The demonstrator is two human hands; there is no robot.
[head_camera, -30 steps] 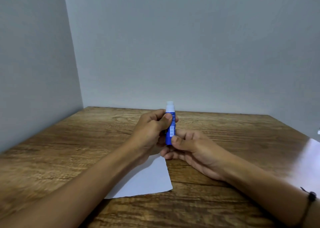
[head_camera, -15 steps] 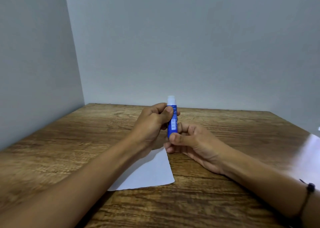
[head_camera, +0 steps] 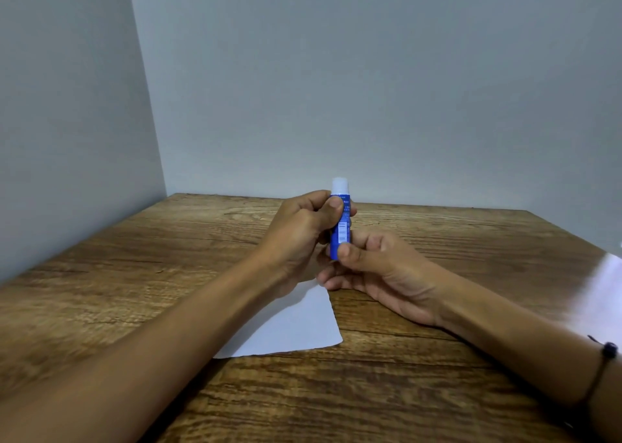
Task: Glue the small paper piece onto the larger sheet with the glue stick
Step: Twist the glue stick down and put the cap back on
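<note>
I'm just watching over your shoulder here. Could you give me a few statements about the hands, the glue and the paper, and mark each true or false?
1. Both hands hold the glue stick. True: left hand on the barrel, right hand at its base.
2. The stick lies flat on the table. False: it is held upright above it.
3. A white paper sheet lies under the hands. True.
4. The stick's body is red. False: blue, with a white top.

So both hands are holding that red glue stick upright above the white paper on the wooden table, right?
Not quite: the head view shows a blue glue stick with a white tip, not red. The rest holds: left hand and right hand hold it upright above the white paper sheet on the wooden table.
</note>
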